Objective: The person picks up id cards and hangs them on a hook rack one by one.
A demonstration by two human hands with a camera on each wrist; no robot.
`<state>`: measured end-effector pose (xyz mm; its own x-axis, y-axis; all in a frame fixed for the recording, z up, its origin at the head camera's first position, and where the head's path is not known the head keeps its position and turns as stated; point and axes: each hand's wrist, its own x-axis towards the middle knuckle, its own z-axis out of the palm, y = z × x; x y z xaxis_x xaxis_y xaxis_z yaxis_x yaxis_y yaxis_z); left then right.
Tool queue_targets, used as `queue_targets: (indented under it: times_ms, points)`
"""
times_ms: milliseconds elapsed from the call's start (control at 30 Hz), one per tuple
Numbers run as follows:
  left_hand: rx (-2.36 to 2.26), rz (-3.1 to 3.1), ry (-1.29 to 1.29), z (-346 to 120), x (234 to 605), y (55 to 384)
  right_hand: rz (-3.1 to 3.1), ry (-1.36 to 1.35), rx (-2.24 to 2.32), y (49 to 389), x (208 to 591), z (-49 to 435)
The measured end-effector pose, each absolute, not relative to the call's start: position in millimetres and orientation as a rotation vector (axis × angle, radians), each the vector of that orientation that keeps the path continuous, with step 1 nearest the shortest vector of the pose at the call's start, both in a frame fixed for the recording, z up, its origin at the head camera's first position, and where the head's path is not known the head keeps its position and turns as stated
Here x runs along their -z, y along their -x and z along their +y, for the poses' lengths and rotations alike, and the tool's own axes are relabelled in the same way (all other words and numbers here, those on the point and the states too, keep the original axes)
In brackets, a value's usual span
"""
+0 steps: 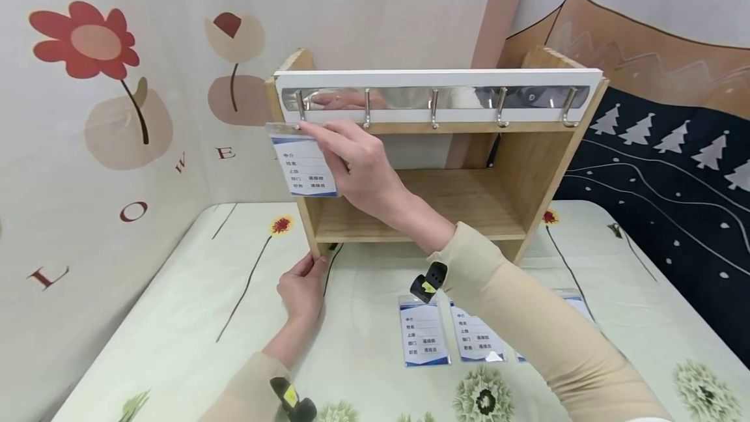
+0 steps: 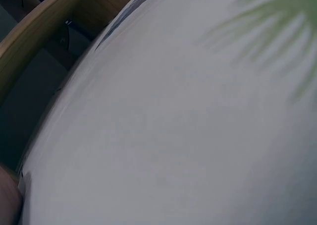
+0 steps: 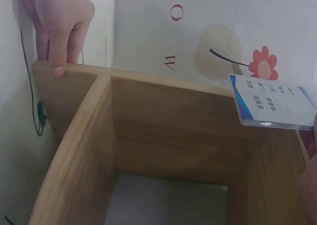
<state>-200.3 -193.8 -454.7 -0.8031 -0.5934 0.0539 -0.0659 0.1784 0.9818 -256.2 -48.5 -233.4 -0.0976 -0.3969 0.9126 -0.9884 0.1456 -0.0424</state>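
A wooden shelf [image 1: 480, 204] stands on the flowered cloth, with a metal hook rail [image 1: 401, 98] on the white board across its top front. My right hand [image 1: 369, 165] pinches a clear-sleeved name badge [image 1: 306, 165] by its upper edge at the leftmost hook [image 1: 301, 106]. Whether the hook passes through the badge's slot is hidden by the fingertips. Down at the shelf's front left leg, my left hand [image 1: 301, 292] grips the wood between thumb and fingers. The right wrist view shows this grip too, with the badge [image 3: 272, 103] at the right.
More name badges [image 1: 424, 334] lie on the cloth [image 1: 193, 318] in front of the shelf, partly covered by my right forearm. Several other hooks [image 1: 434, 109] along the rail carry nothing. A printed curtain [image 1: 381, 12] rises behind the shelf.
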Motion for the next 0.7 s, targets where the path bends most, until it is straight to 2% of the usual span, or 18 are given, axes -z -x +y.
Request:
queue_targets:
  times_ms: [700]
  points:
    - [1.662, -2.026, -0.633, -192, 455, 201, -1.76, -1.301, -1.019, 245, 226, -49]
